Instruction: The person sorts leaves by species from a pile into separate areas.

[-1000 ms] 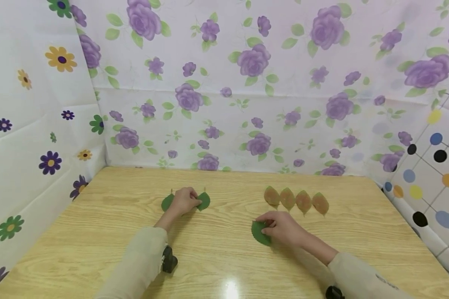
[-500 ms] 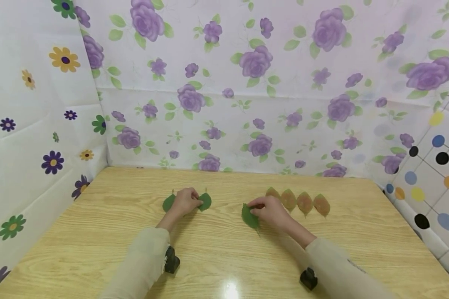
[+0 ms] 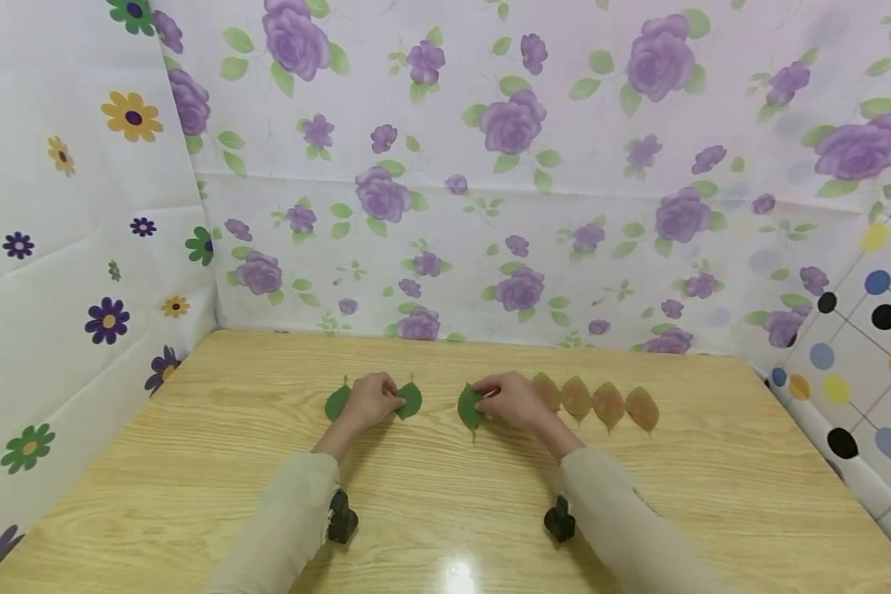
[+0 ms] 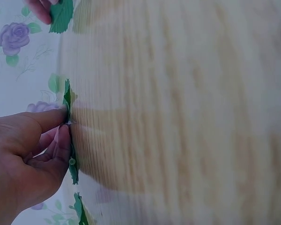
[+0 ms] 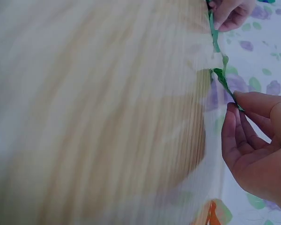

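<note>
My right hand [image 3: 516, 400] pinches a toothed green leaf [image 3: 469, 406] between thumb and fingertips, a little above the table; the right wrist view shows this leaf [image 5: 221, 79] edge-on. Left of it, my left hand [image 3: 371, 402] has thumb and index finger on the edge of another green leaf [image 3: 410, 401], stem pointing away. A further green leaf [image 3: 336, 403] lies beyond the left side of that hand, partly covered. In the left wrist view one more green leaf [image 4: 74, 164] shows beside the thumb; the hand hides it from the head view.
Several reddish-brown leaves [image 3: 609, 404] with green edges lie in a row at the right, the leftmost partly behind my right hand. The wooden table [image 3: 445, 503] ends at a flowered cloth wall [image 3: 445, 247] behind. Cloth walls also stand at both sides.
My right hand has moved left and away from me, bringing its green leaf close to the others and turning it so the stem points toward me. My left hand stays in place.
</note>
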`<state>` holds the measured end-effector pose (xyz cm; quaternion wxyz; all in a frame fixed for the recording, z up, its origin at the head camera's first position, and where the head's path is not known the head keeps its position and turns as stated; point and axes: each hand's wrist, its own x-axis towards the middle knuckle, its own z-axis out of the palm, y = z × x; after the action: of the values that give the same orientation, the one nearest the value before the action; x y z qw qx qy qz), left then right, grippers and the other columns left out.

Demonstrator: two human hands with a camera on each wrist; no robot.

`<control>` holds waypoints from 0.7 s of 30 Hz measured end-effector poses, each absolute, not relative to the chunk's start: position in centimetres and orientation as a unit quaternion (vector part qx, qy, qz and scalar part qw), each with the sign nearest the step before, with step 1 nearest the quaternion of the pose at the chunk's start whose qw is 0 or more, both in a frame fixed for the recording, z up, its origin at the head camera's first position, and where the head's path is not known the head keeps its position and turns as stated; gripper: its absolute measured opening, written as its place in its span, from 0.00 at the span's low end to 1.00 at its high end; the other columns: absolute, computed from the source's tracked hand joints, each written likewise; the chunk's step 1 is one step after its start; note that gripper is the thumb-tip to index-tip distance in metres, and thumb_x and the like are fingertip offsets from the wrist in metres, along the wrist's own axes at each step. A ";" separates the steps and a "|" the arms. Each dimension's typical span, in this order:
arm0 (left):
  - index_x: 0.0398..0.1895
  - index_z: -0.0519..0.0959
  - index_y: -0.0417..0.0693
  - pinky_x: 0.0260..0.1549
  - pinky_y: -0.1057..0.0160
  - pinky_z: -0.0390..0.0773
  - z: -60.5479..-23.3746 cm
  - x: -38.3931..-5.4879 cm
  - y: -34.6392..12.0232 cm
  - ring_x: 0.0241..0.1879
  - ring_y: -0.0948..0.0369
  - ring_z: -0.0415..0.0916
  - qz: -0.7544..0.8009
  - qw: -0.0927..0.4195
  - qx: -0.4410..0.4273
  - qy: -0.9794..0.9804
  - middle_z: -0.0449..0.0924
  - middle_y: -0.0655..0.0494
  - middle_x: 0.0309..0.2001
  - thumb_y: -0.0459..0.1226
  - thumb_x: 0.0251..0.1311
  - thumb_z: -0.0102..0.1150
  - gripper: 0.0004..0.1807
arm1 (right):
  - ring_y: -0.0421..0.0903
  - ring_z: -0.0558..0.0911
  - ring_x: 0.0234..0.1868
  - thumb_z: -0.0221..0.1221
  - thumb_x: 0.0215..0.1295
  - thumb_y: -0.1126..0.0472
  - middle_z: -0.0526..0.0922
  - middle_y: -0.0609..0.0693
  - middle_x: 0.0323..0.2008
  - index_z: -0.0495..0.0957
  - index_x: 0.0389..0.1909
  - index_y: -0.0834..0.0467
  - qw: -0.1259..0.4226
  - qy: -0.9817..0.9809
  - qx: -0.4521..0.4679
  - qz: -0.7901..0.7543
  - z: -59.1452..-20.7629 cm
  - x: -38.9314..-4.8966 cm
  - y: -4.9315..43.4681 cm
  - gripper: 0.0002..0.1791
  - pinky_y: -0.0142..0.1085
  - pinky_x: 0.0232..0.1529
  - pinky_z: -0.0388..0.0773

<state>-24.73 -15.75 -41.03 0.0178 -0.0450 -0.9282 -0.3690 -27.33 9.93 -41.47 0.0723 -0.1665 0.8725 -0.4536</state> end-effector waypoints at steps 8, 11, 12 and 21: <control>0.38 0.76 0.29 0.36 0.55 0.79 -40.6 -24.5 -15.6 0.36 0.51 0.77 -0.361 0.020 -0.052 -0.931 0.78 0.45 0.32 0.29 0.58 0.64 0.10 | 0.45 0.81 0.38 0.63 0.57 0.71 0.83 0.58 0.44 0.81 0.51 0.67 0.071 0.844 -0.137 -0.513 -41.5 -28.1 7.4 0.18 0.34 0.37 0.80; 0.37 0.76 0.29 0.36 0.55 0.79 -40.7 -24.5 -15.6 0.35 0.51 0.77 -0.363 0.021 -0.052 -0.930 0.78 0.45 0.31 0.28 0.58 0.64 0.10 | 0.46 0.82 0.39 0.63 0.58 0.72 0.83 0.59 0.45 0.80 0.50 0.69 0.075 0.844 -0.133 -0.514 -41.7 -28.2 6.8 0.18 0.35 0.38 0.81; 0.37 0.76 0.29 0.36 0.55 0.79 -40.7 -24.6 -15.6 0.34 0.51 0.77 -0.363 0.021 -0.051 -0.930 0.78 0.45 0.31 0.28 0.58 0.64 0.10 | 0.47 0.82 0.38 0.63 0.57 0.72 0.83 0.60 0.45 0.80 0.51 0.69 0.076 0.846 -0.133 -0.512 -41.7 -28.2 6.6 0.18 0.36 0.38 0.81; 0.38 0.77 0.29 0.36 0.55 0.79 -41.1 -24.9 -15.7 0.35 0.51 0.77 -0.363 0.017 -0.049 -0.930 0.79 0.45 0.32 0.29 0.57 0.65 0.10 | 0.44 0.80 0.32 0.63 0.56 0.73 0.83 0.60 0.45 0.79 0.51 0.69 0.070 0.867 -0.147 -0.470 -41.9 -28.4 5.1 0.20 0.33 0.34 0.80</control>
<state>-24.92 -15.70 -41.13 0.0169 -0.0494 -0.9305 -0.3626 -28.41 5.08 -41.87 0.0705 -0.1472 0.8674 -0.4701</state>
